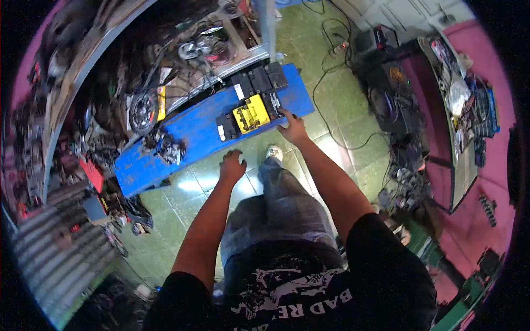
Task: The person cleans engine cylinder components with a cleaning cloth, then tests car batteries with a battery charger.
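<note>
A long blue bench [182, 140] carries several black batteries [259, 80] and one yellow-topped battery [251, 114]. My right hand [292, 128] reaches the bench's near edge and its fingertips touch a black battery [272, 103] just right of the yellow one. My left hand [232, 165] hangs in front of the bench over the tiled floor, fingers curled, holding nothing that I can see. A heap of dark metal parts [165, 146] lies on the bench's left half.
Cluttered shelves of parts and cables [182, 49] rise behind the bench. Black cables [331, 66] run across the green tiled floor. A pink-edged table [458, 110] with tools stands on the right. Red and grey boxes [91, 176] crowd the left.
</note>
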`<state>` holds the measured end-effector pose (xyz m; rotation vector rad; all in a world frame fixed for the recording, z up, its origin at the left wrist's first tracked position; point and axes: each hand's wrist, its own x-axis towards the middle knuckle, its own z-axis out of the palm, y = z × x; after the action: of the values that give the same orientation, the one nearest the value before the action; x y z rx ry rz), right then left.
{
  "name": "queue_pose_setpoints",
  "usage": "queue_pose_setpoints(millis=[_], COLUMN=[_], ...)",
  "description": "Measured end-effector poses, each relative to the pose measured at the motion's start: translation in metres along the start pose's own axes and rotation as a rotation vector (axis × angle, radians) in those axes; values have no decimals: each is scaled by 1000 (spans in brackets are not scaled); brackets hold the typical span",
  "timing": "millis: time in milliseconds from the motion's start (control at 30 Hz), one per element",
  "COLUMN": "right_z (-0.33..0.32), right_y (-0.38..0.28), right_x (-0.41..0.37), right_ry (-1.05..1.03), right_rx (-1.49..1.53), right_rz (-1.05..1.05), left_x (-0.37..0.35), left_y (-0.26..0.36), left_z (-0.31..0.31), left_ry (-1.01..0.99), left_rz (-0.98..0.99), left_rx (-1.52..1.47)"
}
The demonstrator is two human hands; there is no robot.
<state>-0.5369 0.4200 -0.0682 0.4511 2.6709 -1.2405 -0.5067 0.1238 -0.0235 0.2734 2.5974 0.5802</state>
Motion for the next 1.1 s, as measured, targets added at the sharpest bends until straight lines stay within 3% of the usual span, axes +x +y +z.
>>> queue_pose_setpoints(millis=[67, 133, 200, 267, 333, 400, 533, 667, 700, 900, 1100], right_z=[18, 19, 14, 8, 7, 4, -6, -21, -28, -37, 18], right_y=[-9, -23, -23, -11, -4, 3, 3, 19, 20, 12, 9], right_x=[11, 15, 17, 17, 19, 22, 23, 23, 20, 5, 14], right_ry=[135, 119, 99, 115, 143, 165, 93, 54, 57, 124, 253], right_rx=[-136, -106, -75, -91, -162, -192, -255, -224, -222, -230, -311], right_rz=[-43, -3, 44, -50, -59, -206, -184, -147, -110, -50, -39], left_x=[44, 83, 111, 137, 169, 206, 257, 275, 278, 292, 288], left_y=[32, 49, 78, 107, 117, 119, 130, 144, 144, 160, 151], left_z=[-12, -17, -35, -50, -50, -49, -61, -67, -63, -42, -35], left_ry=[26, 37, 96, 28, 4, -47, -174, -275, -197, -282, -231], left_rz=[55, 105, 307, 386, 489, 639, 940, 1127, 1215, 1213, 1233], left_rx=[79, 129, 158, 253, 317, 464, 739, 794, 806, 821, 783])
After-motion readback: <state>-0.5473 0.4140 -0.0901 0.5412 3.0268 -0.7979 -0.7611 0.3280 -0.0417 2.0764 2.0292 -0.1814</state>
